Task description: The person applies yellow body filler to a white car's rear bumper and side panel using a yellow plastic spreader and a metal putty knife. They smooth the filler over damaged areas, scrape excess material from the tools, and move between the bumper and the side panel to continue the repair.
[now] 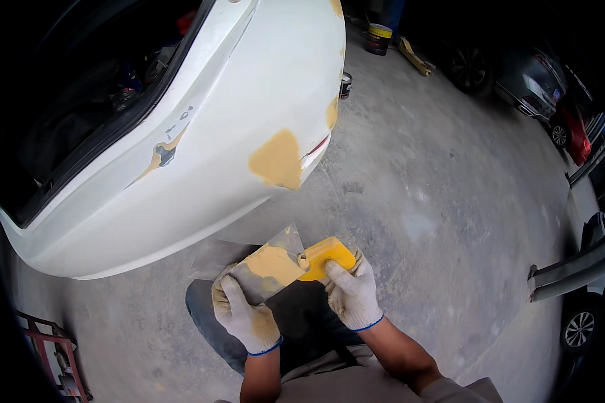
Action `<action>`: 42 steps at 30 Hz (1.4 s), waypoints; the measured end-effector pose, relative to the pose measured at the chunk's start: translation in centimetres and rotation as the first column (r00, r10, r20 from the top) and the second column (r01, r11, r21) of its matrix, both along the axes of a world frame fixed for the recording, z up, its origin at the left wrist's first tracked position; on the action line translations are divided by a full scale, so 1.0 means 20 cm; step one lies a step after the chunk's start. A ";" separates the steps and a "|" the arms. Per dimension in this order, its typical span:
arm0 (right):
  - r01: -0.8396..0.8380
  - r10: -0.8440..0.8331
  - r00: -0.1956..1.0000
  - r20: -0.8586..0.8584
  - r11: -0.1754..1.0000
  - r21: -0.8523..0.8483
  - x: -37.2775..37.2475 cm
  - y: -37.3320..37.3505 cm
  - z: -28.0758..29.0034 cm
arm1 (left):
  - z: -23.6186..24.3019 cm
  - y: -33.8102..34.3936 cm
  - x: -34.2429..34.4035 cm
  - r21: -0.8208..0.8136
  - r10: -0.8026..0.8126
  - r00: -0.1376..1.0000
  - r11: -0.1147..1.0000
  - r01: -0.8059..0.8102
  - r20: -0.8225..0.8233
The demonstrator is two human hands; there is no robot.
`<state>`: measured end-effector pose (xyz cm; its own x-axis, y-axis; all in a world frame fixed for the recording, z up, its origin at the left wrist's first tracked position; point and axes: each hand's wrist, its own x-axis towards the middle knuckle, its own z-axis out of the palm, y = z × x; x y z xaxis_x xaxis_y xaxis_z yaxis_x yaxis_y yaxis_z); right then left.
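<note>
My left hand [243, 314], in a white knitted glove, grips the near left edge of a flat mixing plate [257, 285]. Tan body filler [275, 262] is spread over much of that plate, and its far corner looks see-through. A yellow plastic spreader [329, 257] is pinched in my gloved right hand [356, 290]. At the spreader's left corner clings a small lump of filler, touching or just over the plate's right edge. Beyond both hands is a white car bumper [208, 181] with a broad tan filler patch [277, 160] and a scraped, partly filled spot [165, 154].
An open car trunk [81, 127] lies at the upper left. On the concrete floor [410, 181] stand a dark can [345, 86] and a yellow-rimmed bucket [378, 39]. Parked cars [531, 80] and grey curved bars [575, 279] line the right. A red metal frame [55, 349] is at lower left.
</note>
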<state>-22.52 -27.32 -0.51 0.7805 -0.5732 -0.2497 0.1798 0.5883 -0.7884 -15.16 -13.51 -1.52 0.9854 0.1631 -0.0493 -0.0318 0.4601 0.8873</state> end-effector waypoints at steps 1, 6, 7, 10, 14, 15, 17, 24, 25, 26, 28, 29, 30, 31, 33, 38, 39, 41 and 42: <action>0.001 -0.001 1.000 0.001 1.000 -0.013 -0.01 0.01 -0.01 | 0.00 -0.01 -0.01 -0.018 -0.014 1.000 1.000 0.014 -0.005; 0.004 0.002 0.999 0.055 0.993 -0.118 -0.04 0.05 -0.12 | 0.05 -0.07 -0.02 -0.027 -0.026 0.999 0.999 0.027 0.034; -0.007 0.013 0.999 0.048 0.992 -0.127 -0.05 0.05 -0.13 | 0.05 -0.08 -0.02 -0.048 -0.038 0.999 0.998 0.040 0.038; 0.047 -0.048 0.999 0.017 0.998 0.030 -0.05 -0.09 -0.07 | 0.04 -0.05 0.03 -0.018 -0.016 1.000 1.000 0.016 0.008; 0.077 -0.080 0.995 0.061 0.995 0.059 -0.05 -0.18 -0.09 | -0.03 -0.02 0.02 0.027 -0.079 0.996 0.997 0.078 0.035; 0.046 -0.050 0.995 0.085 0.998 0.052 -0.05 -0.18 -0.11 | -0.05 -0.05 0.01 0.045 -0.088 0.995 0.995 0.086 0.036; -0.011 0.004 0.994 0.109 0.998 0.062 -0.05 -0.14 -0.23 | -0.09 -0.14 0.03 0.081 -0.077 0.997 0.994 0.076 0.009; 0.259 -0.250 0.948 -0.196 0.966 0.016 -0.17 -0.21 -0.33 | -0.12 -0.20 0.07 0.205 -0.152 0.970 0.960 0.191 -0.190; 0.370 -0.359 0.923 -0.138 0.927 0.064 -0.17 -0.21 -0.29 | -0.06 -0.20 0.08 0.184 -0.169 0.964 0.961 0.208 -0.205; 0.411 -0.398 0.907 -0.138 0.907 0.089 -0.18 -0.23 -0.23 | 0.00 -0.20 0.08 0.162 -0.184 0.958 0.961 0.222 -0.219; 0.498 -0.483 0.866 -0.126 0.857 0.134 -0.17 -0.26 -0.06 | 0.13 -0.19 0.06 0.111 -0.191 0.948 0.968 0.225 -0.254; 0.526 -0.506 0.848 -0.157 0.840 0.134 -0.18 -0.28 0.03 | 0.19 -0.19 0.05 0.084 -0.198 0.943 0.970 0.227 -0.269; 0.550 -0.526 0.831 -0.181 0.825 0.130 -0.19 -0.30 0.13 | 0.26 -0.17 0.03 0.096 -0.187 0.941 0.970 0.222 -0.283; 0.575 -0.546 0.813 -0.205 0.809 0.125 -0.22 -0.32 0.23 | 0.35 -0.15 0.01 0.108 -0.210 0.927 0.961 0.254 -0.310; 0.602 -0.558 0.779 -0.286 0.794 0.090 -0.30 -0.34 0.45 | 0.58 -0.12 -0.04 0.130 -0.247 0.899 0.941 0.311 -0.363; 0.613 -0.529 0.771 -0.355 0.768 0.185 -0.64 -0.34 0.94 | 1.10 -0.10 -0.18 0.081 -0.308 0.822 0.917 0.390 -0.479; 0.599 -0.501 0.785 -0.364 0.765 0.239 -0.70 -0.33 1.05 | 1.23 -0.14 -0.23 0.081 -0.288 0.817 0.923 0.376 -0.500; 0.571 -0.420 0.810 -0.410 0.727 0.381 -0.85 -0.32 1.17 | 1.43 -0.24 -0.34 0.082 -0.254 0.810 0.934 0.347 -0.528; 0.496 -0.355 0.866 -0.352 0.696 0.520 -0.94 -0.31 1.22 | 1.49 -0.28 -0.39 0.076 -0.255 0.809 0.936 0.345 -0.529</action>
<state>-41.41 -33.58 23.80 0.3767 -0.5200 -0.7666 0.4002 0.8377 -0.3716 -22.88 -19.17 28.26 0.8301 -0.0869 -0.5508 0.5552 0.2222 0.8015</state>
